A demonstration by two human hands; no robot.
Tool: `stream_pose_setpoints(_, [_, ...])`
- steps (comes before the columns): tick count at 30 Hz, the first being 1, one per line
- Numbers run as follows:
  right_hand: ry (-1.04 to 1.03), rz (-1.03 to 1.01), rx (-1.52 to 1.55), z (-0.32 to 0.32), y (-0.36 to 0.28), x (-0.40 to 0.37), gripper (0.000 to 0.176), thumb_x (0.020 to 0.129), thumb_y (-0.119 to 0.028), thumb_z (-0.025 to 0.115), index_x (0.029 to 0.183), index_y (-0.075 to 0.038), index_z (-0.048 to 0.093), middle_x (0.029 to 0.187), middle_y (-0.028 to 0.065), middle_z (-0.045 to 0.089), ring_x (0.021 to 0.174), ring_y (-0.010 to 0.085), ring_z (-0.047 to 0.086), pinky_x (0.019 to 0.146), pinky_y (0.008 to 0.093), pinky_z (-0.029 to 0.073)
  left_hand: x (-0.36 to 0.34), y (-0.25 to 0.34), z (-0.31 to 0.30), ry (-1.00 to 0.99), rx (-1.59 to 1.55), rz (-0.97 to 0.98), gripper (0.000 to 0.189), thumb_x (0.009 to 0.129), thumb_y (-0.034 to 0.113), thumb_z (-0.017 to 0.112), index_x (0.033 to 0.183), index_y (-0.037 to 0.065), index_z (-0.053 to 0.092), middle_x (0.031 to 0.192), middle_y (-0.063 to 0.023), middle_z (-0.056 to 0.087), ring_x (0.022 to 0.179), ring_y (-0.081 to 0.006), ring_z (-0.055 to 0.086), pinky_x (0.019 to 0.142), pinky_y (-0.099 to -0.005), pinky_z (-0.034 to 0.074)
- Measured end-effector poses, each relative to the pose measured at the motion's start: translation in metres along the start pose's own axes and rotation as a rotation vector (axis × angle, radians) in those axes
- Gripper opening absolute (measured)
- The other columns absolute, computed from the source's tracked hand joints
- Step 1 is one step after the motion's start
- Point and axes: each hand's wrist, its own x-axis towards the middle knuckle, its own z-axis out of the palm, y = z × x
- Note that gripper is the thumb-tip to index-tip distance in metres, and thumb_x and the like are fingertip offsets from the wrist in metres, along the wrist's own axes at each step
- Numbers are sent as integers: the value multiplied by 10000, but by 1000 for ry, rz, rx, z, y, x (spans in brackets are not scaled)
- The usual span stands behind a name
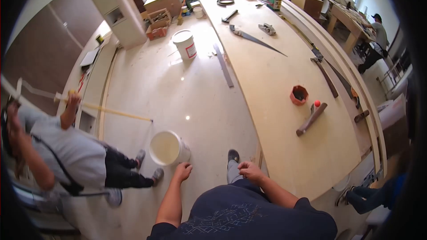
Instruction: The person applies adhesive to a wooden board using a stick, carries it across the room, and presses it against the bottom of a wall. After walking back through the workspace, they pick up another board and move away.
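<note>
My left hand (183, 171) hangs in front of my body with its fingers curled closed; nothing sticks out of it. Just beyond it on the floor stands a white bucket (183, 151) with pale contents, which the hand nearly overlaps in view. My right hand (251, 172) is bent in front of my belly, fingers curled in, with no object showing. It is nearest to the left edge of a long wooden tabletop (275, 151). A hammer (311, 120) and a reddish octagonal container (299, 95) lie on that top, beyond the right hand.
Farther along the tabletop are a handsaw (253, 38), another hammer (230, 16) and several cans. A second white bucket (184, 45) stands on the floor ahead. At left a person (71, 146) in grey holds a long stick (113, 112). Another person (380, 35) works at the far right.
</note>
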Motion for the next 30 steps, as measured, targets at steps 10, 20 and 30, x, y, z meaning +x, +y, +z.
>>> stream_pose_setpoints(10, [-65, -329, -63, 4, -296, 218, 241, 704, 22, 584, 934, -48, 566, 707, -45, 452, 606, 48, 404, 530, 210, 358, 112, -83, -71, -110, -12, -621, 263, 769, 217, 602, 895, 4, 690, 739, -154, 667, 617, -224, 643, 596, -336, 501])
stream_pose_setpoints(20, [349, -414, -1070, 9, -345, 580, 191, 718, -127, 592, 867, -22, 647, 868, 204, 637, 825, 362, 616, 746, 420, 491, 342, -62, -153, -205, 59, -577, 326, 763, 318, 613, 904, 42, 714, 846, -189, 681, 798, -303, 669, 779, -388, 501])
stream_pose_setpoints(30, [415, 285, -1187, -62, -344, 704, 141, 729, -122, 602, 826, -20, 611, 801, 184, 647, 790, 314, 636, 722, 385, 496, 677, 15, -448, 147, 92, -440, 306, 783, 271, 574, 954, 47, 693, 977, -201, 658, 940, -337, 629, 861, -394, 487])
